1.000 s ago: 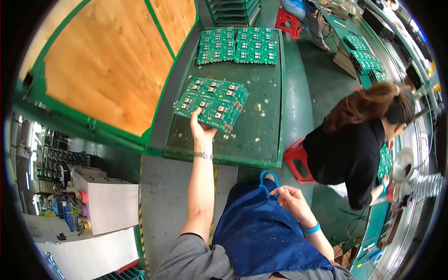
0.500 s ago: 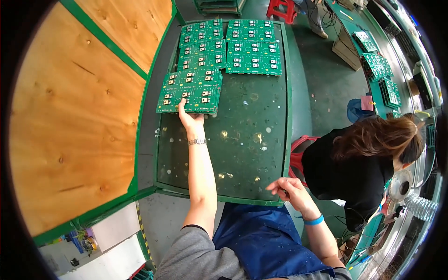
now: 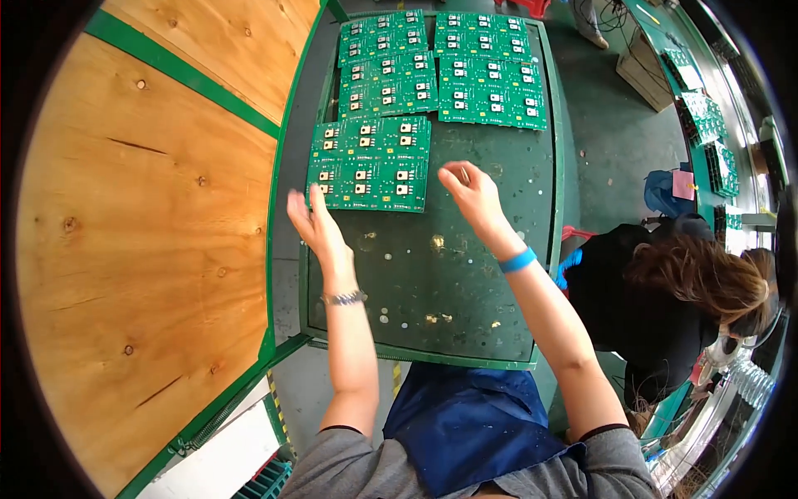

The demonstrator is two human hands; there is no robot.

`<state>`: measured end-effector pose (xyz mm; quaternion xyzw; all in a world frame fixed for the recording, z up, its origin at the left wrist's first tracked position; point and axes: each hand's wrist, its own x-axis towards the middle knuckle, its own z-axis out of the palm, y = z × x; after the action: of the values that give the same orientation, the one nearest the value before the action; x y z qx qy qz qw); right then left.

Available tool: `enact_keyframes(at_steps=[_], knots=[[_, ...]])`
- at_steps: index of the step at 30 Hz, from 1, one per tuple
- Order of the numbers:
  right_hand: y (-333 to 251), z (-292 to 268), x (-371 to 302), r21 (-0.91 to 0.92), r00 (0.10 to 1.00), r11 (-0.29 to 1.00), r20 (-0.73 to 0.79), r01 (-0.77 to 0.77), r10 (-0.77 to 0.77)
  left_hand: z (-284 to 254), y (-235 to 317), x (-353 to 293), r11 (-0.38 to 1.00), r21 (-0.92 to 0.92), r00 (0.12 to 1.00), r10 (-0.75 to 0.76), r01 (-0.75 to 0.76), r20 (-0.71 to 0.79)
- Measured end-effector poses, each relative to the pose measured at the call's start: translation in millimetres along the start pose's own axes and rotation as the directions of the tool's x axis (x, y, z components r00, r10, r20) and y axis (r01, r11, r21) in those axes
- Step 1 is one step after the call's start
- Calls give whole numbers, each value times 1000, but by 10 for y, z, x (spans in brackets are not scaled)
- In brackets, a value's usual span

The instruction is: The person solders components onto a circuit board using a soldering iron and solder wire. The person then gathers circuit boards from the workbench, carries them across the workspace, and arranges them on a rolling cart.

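A green circuit board panel [image 3: 370, 163] with several black-and-silver components lies nearest me on the dark green table [image 3: 416, 274]. My left hand [image 3: 320, 229] is at its lower left corner, fingers spread, holding nothing. To the right of the panel, over the tabletop, is my right hand [image 3: 474, 195]; its fingers are loosely bent and nothing shows in them. Behind the near panel lie other green panels: a middle left one [image 3: 388, 83], a middle right one [image 3: 492, 91], a far left one [image 3: 382, 37] and a far right one [image 3: 482, 36].
A wooden panel with a green frame [image 3: 166, 191] stands along the left. At the right, a person in black [image 3: 640, 291] sits by a workbench with several more circuit boards [image 3: 702, 116]. A wooden box [image 3: 644, 71] stands on the floor.
My left hand has let go of the near panel and drawn back to its lower left corner. My right hand has moved forward over the table. The whole view has shifted slightly.
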<state>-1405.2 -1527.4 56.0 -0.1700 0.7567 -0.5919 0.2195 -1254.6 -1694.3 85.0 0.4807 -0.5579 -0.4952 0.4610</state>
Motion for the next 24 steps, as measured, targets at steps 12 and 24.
enact_keyframes(at_steps=[12,24], knots=[[8,524,294,-140,998,989,-49,-37,31,16,-267,1210,756,647,845,-281,-97,455],[-170,588,154,-257,990,958,-91,-125,105,27,-333,1314,893,440,815,-326,98,480]])
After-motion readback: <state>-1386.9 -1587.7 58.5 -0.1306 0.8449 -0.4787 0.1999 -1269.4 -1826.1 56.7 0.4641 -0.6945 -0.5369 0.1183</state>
